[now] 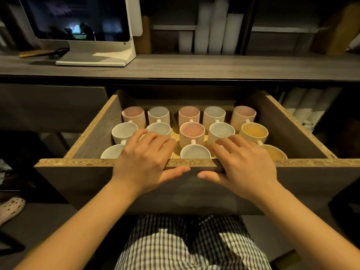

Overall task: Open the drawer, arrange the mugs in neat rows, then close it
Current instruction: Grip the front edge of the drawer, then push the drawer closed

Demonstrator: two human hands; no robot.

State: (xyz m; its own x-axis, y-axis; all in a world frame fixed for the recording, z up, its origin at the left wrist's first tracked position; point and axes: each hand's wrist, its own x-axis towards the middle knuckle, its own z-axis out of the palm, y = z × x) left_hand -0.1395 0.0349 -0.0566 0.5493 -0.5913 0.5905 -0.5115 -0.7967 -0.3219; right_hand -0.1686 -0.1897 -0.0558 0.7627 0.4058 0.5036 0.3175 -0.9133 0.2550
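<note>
The wooden drawer [81, 162] stands pulled out below the counter. Inside, several mugs sit in three rows, handles toward me: a pink mug [191, 131] in the middle, a yellow mug [253, 131] at the right, a white mug [124, 130] at the left. My left hand [146, 160] lies over the drawer's front edge, fingers above the front-row mugs, thumb on the front panel. My right hand [245, 162] rests the same way to the right, its thumb on the panel too. Both hands hide parts of the front row.
A grey counter [194, 67] runs above the drawer, with a white monitor [81, 26] at the left and stacks of white cups [212, 32] behind. More stacked cups [303, 108] lie on a shelf at the right. A shoe [9, 209] is on the floor, left.
</note>
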